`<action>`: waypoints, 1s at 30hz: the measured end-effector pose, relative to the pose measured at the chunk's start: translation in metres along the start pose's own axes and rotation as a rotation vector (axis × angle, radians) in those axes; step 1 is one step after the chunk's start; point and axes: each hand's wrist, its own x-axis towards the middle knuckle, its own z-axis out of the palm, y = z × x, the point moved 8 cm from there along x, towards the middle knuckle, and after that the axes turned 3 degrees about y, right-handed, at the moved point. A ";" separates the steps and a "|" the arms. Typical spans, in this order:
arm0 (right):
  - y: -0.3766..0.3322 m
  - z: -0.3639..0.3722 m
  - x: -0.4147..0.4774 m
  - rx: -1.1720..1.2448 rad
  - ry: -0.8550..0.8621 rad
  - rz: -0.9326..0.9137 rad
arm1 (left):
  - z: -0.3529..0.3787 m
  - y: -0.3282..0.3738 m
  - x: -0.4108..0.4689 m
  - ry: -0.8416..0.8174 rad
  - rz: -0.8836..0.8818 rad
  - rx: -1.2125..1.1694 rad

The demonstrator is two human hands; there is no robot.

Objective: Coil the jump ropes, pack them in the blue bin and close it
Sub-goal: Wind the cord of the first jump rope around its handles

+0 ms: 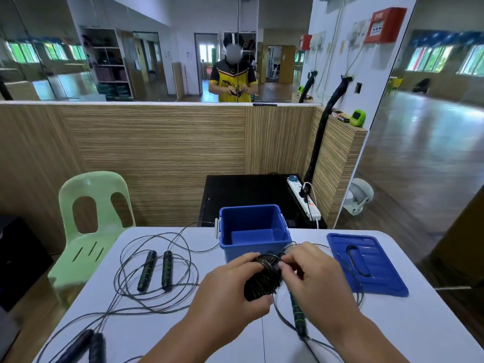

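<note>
My left hand (230, 292) grips a black jump-rope handle (262, 284) with thin cord wound around it, just in front of the open blue bin (284, 237). My right hand (311, 273) pinches that cord at the handle's top end. The rope's other handle (298, 314), black with green rings, lies on the table below my right hand. A second rope's pair of handles (155, 269) lies left of centre amid loose cord loops. A third pair (89, 347) sits at the near left edge. The blue lid (372, 268) lies flat to the right, with cord over it.
The white table (392, 331) carries everything. A pale green plastic chair (91, 226) stands at its left. Behind the bin is a black cabinet (248, 195) with a white power strip (305, 200). A wood-panelled wall with mirrors rises beyond.
</note>
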 end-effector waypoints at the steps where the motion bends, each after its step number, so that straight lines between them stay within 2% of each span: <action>1: 0.000 0.001 -0.001 0.003 0.003 0.009 | 0.001 0.000 0.000 -0.005 -0.001 0.001; 7: 0.006 -0.002 -0.005 0.025 0.012 0.048 | 0.003 -0.006 -0.005 -0.037 -0.033 0.004; 11: 0.011 -0.005 -0.007 0.042 0.014 0.080 | 0.004 -0.009 -0.008 -0.077 -0.127 -0.113; 16: 0.015 0.001 -0.012 0.071 -0.014 0.102 | 0.009 -0.009 -0.009 -0.092 -0.146 -0.188; 30: 0.006 0.001 -0.017 0.087 -0.012 0.100 | 0.002 -0.002 -0.010 -0.039 -0.136 -0.100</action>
